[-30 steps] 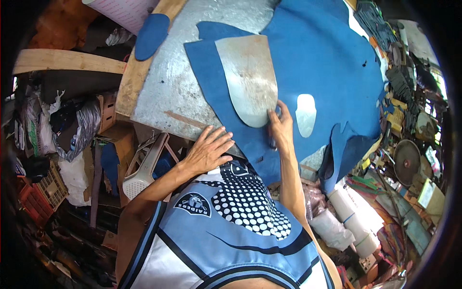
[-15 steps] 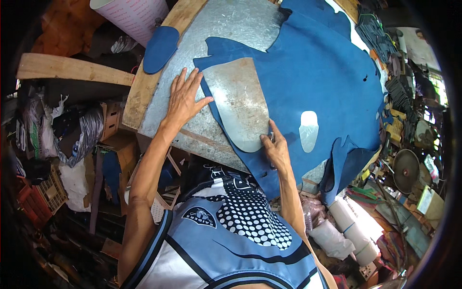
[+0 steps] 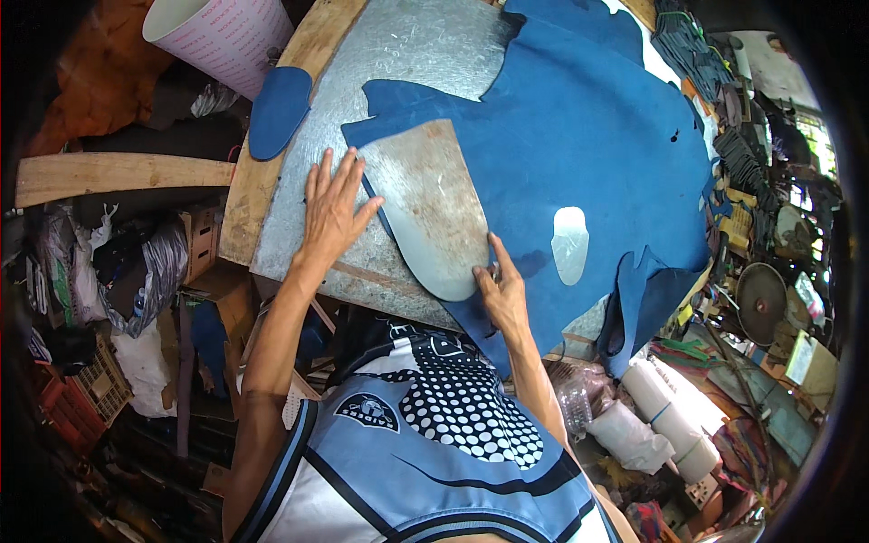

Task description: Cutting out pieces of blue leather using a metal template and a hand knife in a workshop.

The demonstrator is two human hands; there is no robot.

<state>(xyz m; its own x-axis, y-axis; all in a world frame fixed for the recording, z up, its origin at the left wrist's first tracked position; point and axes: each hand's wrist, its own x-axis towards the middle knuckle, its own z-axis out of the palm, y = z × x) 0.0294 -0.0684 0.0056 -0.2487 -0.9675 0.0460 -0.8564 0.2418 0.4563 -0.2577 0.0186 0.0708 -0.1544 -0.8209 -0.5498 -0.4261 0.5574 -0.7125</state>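
A grey metal template, straight at the far end and rounded at the near end, lies along the left edge of a large blue leather sheet. My left hand is spread flat on the metal-topped table, fingertips close to the template's left edge. At the template's right edge, near its rounded end, are the bent thumb and index finger of my right hand. A dark sliver shows between those fingers, too small to name. A smaller sole-shaped metal template rests on the leather, right of my right hand.
A cut blue leather piece lies on the table's wooden edge at the left. Beyond it stands a white bin. Stacked dark pieces line the right side. White rolls lie below the table's right corner.
The whole view has shifted, so the table sits slightly lower and further left. The template's rounded end now covers more of the leather's left edge. Both hands keep much the same pose.
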